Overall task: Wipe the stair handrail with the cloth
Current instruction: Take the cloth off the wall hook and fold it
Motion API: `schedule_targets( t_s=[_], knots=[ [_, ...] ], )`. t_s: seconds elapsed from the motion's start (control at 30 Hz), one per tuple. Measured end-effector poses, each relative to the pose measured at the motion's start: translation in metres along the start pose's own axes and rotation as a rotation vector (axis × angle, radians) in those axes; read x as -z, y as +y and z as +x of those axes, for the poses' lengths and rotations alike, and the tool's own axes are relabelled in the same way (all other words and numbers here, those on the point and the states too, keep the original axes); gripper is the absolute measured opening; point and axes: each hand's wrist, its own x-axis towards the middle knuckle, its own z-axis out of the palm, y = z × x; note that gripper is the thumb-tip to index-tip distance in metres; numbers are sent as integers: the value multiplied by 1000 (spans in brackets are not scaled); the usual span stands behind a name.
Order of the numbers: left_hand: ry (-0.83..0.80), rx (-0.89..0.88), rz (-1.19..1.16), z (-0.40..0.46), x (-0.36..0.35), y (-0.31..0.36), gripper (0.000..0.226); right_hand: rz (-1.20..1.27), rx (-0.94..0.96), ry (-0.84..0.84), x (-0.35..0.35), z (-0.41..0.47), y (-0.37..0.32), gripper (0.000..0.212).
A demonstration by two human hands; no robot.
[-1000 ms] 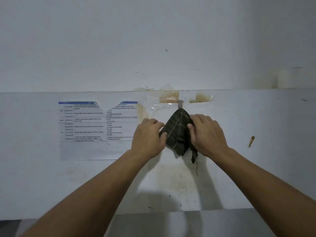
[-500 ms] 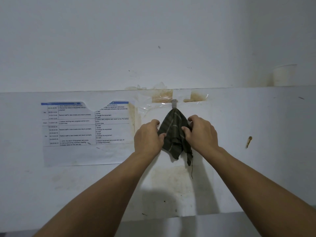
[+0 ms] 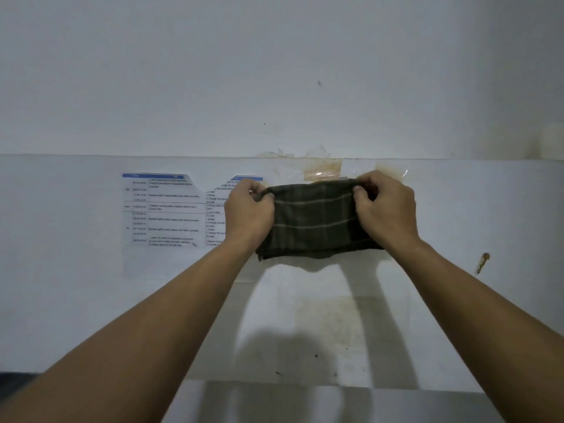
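Observation:
A dark green checked cloth (image 3: 314, 221) is stretched out flat in front of a white wall. My left hand (image 3: 248, 212) pinches its upper left corner. My right hand (image 3: 386, 209) pinches its upper right corner. The cloth hangs down between the two hands as a wide rectangle. No stair handrail shows in the head view. The wall hook that held the cloth is hidden behind it.
A printed schedule sheet (image 3: 171, 209) is stuck to the wall left of my hands. Yellowed tape (image 3: 323, 172) sits just above the cloth. A rusty mark (image 3: 482, 261) is on the wall at the right. A pale ledge (image 3: 305, 401) runs along the bottom.
The cloth hung bunched from a wall hook before. Now both hands have lifted it off and pulled it apart sideways into a flat spread.

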Motion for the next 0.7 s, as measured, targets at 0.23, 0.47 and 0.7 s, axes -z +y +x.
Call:
schedule_targets(
  t_s=[0.23, 0.47, 0.7],
  knots=[
    [19, 92, 75, 6, 105, -24, 5, 227, 40, -294, -60, -26, -64, 20],
    [130, 222, 205, -6, 254, -50, 10, 501, 99, -626, -148, -84, -161, 17],
    [314, 392, 336, -48, 439, -71, 24, 673, 179, -981, -240, -165, -289, 25]
  ],
)
